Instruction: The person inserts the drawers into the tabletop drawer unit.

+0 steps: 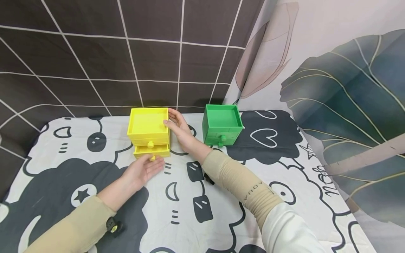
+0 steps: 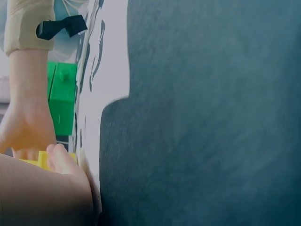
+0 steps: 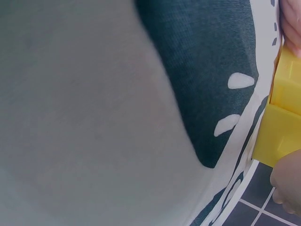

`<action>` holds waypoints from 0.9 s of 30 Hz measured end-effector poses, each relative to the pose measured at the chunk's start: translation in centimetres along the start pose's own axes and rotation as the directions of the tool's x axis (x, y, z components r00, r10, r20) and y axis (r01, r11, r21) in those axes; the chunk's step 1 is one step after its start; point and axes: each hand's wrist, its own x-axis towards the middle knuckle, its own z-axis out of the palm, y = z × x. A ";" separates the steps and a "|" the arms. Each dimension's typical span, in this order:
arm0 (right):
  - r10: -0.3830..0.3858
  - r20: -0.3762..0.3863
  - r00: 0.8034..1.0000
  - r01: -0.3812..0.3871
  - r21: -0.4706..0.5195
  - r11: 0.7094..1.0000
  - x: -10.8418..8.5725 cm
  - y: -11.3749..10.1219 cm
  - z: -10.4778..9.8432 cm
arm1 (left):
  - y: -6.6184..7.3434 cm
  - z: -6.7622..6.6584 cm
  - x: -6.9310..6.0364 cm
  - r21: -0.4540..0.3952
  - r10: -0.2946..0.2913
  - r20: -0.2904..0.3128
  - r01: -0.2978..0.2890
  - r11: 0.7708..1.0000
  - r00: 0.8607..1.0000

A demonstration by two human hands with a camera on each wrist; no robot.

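Observation:
A small yellow drawer box [image 1: 148, 121] with an open tray top stands at the back of the cloth. Its lower drawer [image 1: 161, 151] is pulled out part way. My left hand [image 1: 142, 172] is at that drawer's front, its thumb and fingers pinching the small knob [image 1: 153, 158]. From the right side, my right hand [image 1: 183, 131] holds the box, its thumb at the top rim and its fingers along the side wall. In the right wrist view the yellow box [image 3: 270, 136] shows only at the right edge, partly covered by both hands.
A green drawer box [image 1: 222, 123] with round knobs stands to the right, beyond my right wrist. Behind both boxes rises a dark wall covering with white grid lines [image 1: 158, 63]. A black-and-white cartoon cloth [image 1: 177, 207] covers the surface.

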 end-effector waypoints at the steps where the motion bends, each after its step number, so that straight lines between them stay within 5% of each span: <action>1: 0.000 0.002 1.000 0.000 -0.002 1.000 0.0 0.0 0.0 | 0.1 0.0 0.1 -0.002 0.000 -0.001 0.000 1.000 1.000; 27: 0.005 -0.006 1.000 -0.005 0.003 1.000 0.2 0.3 0.0 | 1.5 0.4 1.7 -0.052 -0.019 -0.009 0.019 0.998 1.000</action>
